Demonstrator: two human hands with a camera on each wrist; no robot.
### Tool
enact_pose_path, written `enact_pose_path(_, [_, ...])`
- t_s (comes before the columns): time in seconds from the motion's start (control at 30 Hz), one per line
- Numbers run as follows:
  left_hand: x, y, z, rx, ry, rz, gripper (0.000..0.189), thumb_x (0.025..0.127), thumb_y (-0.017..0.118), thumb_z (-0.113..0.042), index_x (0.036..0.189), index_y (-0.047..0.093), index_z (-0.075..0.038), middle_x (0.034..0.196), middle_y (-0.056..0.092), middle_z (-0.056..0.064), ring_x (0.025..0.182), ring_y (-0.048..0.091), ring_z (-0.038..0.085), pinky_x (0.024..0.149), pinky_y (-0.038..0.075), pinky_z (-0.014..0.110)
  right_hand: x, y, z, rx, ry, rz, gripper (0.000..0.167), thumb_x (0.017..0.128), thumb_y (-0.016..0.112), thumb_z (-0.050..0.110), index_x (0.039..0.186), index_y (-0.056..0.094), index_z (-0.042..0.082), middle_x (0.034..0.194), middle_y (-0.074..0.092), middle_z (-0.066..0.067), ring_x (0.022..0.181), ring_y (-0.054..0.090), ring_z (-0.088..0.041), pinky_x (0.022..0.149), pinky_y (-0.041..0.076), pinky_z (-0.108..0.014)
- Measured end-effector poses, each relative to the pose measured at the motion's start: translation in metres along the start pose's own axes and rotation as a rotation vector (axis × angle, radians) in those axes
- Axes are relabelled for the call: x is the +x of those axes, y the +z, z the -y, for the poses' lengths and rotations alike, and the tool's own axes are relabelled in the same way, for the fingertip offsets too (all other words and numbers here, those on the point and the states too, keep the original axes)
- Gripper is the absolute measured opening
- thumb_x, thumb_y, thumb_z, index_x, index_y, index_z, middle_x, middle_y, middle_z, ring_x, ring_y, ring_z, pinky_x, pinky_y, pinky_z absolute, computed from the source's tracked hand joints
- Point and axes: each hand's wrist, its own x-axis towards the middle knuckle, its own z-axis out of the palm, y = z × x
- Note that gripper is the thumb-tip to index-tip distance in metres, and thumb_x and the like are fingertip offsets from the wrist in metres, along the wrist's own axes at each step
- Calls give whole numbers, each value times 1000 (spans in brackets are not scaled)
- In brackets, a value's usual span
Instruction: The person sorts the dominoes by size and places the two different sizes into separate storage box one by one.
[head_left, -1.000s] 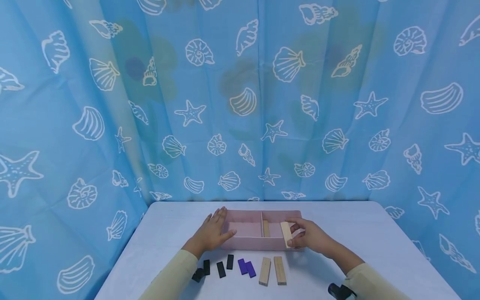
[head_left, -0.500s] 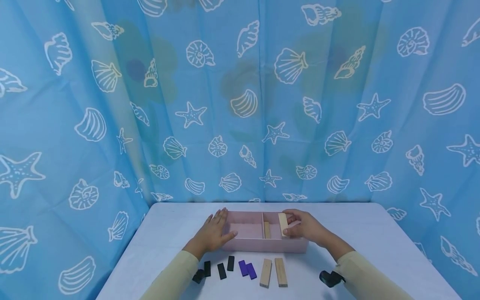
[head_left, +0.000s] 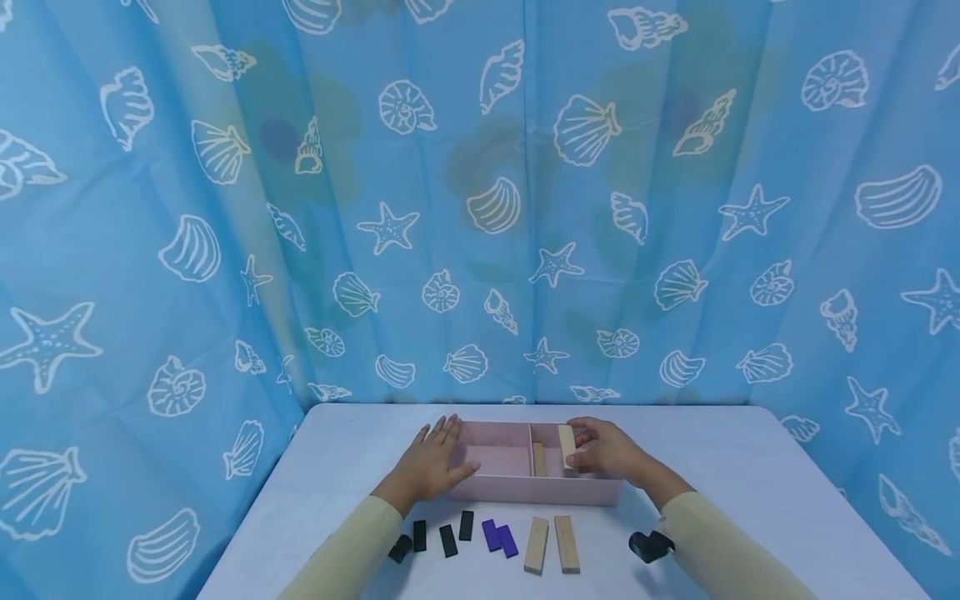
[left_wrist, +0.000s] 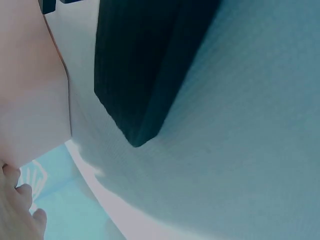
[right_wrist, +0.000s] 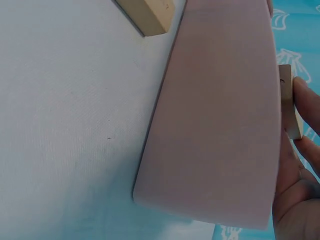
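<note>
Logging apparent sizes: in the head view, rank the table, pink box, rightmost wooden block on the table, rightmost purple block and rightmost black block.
1. Table
2. Pink box
3. Rightmost wooden block on the table
4. Rightmost purple block, rightmost black block: too alike to rank

Near side of the pink box [head_left: 536, 491]: left sleeve [head_left: 343, 552] and right sleeve [head_left: 723, 546] are plain, pale yellow, reaching the wrists, and left camera [head_left: 401, 547] and right camera [head_left: 650, 547] beside them are small, black and rounded.
</note>
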Motion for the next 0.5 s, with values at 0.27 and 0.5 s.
enact_pose_path(0.27, [-1,0,0,-4,6,-15,88,93,37,-67,154,22,-6,160,18,8,146,14,30,115,13,51,8,8,-1,-57,0,7,66,79,80,10,138,50,5,105,59,-9,86,64,-20,74,57,-33])
enact_pose_path(0.5, [-2,0,0,-4,2,-7,93,91,29,-74,155,21,-7,160,18,7,147,14,28,116,13,51,14,13,-1,-169,-21,13,61,78,81,13,134,57,11,100,60,-5,87,61,-19,75,56,-33])
